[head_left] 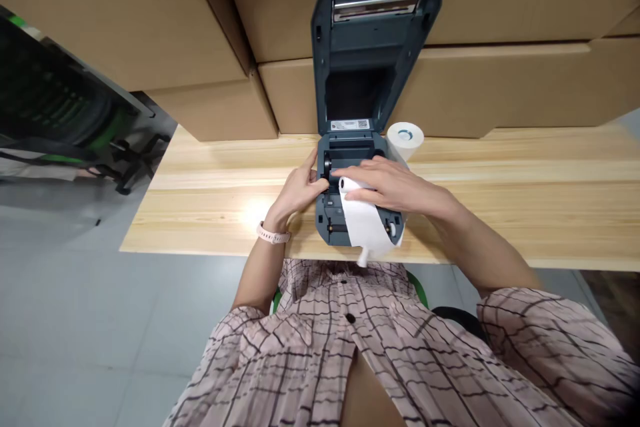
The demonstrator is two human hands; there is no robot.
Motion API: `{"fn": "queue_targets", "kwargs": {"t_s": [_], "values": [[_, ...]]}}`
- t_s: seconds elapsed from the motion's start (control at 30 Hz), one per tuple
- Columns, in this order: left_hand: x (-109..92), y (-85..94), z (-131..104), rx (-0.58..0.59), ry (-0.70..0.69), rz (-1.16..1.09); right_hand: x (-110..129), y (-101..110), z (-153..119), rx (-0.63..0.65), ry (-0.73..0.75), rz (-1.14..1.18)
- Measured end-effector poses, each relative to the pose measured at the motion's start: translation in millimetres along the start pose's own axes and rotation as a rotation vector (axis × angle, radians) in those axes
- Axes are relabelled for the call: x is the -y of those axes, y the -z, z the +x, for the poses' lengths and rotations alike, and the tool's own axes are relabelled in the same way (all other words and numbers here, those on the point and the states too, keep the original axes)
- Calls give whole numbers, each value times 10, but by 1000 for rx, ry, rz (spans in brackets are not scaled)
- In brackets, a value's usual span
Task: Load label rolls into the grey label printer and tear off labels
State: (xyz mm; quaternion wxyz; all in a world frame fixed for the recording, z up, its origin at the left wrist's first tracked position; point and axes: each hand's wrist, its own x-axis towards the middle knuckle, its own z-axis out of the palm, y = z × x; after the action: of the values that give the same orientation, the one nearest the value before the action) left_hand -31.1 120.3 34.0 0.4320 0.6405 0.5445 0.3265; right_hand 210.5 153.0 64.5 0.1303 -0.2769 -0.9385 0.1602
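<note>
A dark grey label printer (325, 217) stands on the wooden table with its lid (367, 40) swung up. My left hand (299, 188) grips the left side of its base, thumb over the inner edge and fingers along the outside. Over the open bay, my right hand (395, 183) holds a small white paper roll (349, 184), its fingers curved over the roll. From that roll a loose paper strip (361, 219) hangs across the printer's front and past the table edge. The roll's right part is hidden under my hand.
A larger white roll (409, 139) stands upright behind the printer's right side. Cardboard boxes (500, 87) line the back of the wooden table (210, 200). At far left, a dark office chair (65, 100) stands on the tiled floor.
</note>
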Motion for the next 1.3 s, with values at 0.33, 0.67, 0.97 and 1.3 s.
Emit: {"fn": "queue_targets", "kwargs": {"t_s": [0.33, 0.67, 0.97, 1.3], "values": [[39, 3, 12, -6, -17, 45, 301, -150, -247, -274, -59, -55], [11, -4, 23, -33, -7, 153, 829, -480, -665, -416, -30, -114], [-16, -23, -15, -38, -19, 101, 858, -570, -690, -434, -61, -67], [10, -19, -12, -35, -19, 86, 901, -554, -672, -436, -41, -147]]}}
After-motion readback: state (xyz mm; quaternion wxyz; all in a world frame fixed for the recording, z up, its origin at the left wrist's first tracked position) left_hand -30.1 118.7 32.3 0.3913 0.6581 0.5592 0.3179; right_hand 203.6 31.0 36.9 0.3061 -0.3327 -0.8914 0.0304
